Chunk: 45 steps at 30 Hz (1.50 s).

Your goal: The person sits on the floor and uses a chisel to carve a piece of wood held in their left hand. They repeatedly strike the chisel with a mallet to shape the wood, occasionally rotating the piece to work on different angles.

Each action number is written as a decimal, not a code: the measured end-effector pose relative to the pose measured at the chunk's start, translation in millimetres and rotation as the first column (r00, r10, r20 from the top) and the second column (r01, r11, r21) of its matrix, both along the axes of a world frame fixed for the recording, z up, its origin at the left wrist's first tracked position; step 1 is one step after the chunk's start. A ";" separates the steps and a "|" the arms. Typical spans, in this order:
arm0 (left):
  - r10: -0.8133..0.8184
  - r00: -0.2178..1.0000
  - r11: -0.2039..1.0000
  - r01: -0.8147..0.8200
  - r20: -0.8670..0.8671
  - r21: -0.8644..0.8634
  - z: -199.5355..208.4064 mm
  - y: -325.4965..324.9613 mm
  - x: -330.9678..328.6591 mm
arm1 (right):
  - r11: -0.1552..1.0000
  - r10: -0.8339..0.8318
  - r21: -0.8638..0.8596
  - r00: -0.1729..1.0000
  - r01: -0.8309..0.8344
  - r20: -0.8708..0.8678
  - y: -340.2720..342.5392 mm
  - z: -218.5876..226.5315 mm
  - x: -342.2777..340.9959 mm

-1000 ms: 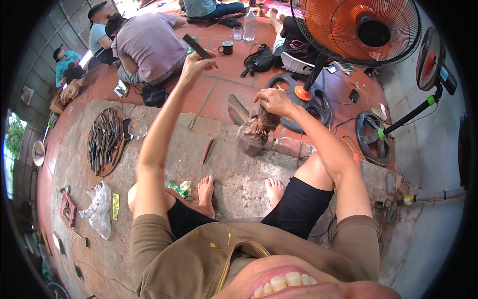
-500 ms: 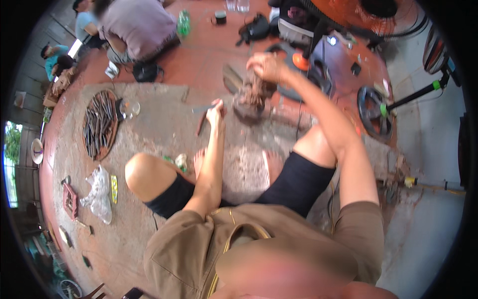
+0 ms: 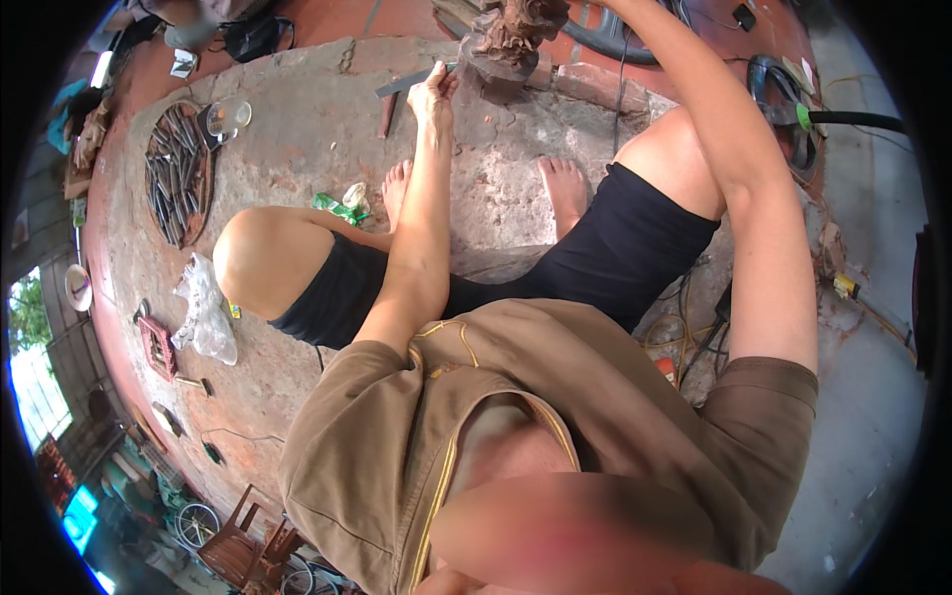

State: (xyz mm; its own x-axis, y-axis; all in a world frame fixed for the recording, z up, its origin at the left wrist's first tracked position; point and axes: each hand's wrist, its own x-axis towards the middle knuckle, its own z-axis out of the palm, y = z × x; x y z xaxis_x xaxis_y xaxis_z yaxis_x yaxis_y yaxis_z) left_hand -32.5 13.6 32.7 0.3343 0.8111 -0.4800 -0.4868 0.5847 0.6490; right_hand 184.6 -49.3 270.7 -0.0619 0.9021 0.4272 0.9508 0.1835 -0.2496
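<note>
My left hand [image 3: 433, 96] is closed around a flat grey metal blade [image 3: 401, 83], chisel-like in shape, whose broad end points left. Just below the blade, a narrow reddish-brown stick [image 3: 387, 115] stands out against the floor. To the right of that hand rises a reddish-brown carved piece [image 3: 504, 50] with ruffled, deeply cut sides; its top runs out of the picture. My right forearm [image 3: 684, 59] reaches up past the carving's right side, and the hand itself lies beyond the upper edge.
A round tray [image 3: 206, 188] of several dark slender tools lies at left, beside a clear cup [image 3: 228, 117]. Nearer are a plastic bag [image 3: 206, 319], a pink basket [image 3: 157, 349] and a hammer [image 3: 194, 385]. Cables [image 3: 684, 342] lie by my right hip; a fan stand [image 3: 853, 120] is at right.
The whole view has tilted downward, so the carving and my hands sit higher. My right hand, earlier on top of the carving, has left the picture. The left still grips the blade.
</note>
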 end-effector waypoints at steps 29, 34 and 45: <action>0.026 0.992 0.935 0.018 -0.120 0.354 5.3 6.8 15.5 | 0.996 -0.016 -0.094 0.998 0.011 -0.057 -8.9 17.1 -19.6; -0.023 0.983 0.914 0.094 -0.181 0.394 3.9 14.6 17.3 | 0.996 0.007 -0.091 0.998 -0.012 -0.056 -6.7 13.0 -12.9; -0.019 0.982 0.921 0.090 -0.188 0.380 -2.6 17.4 14.1 | 0.994 0.028 -0.108 0.998 -0.033 -0.052 -6.0 14.0 -23.3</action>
State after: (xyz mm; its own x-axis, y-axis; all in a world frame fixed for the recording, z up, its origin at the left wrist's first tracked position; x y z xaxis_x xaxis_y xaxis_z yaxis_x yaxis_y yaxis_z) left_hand -18.4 31.0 30.1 0.3219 0.9276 -0.1896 -0.3179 0.2945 0.9012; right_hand 161.4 -55.3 284.7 -0.0709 0.9415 0.3296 0.9310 0.1810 -0.3169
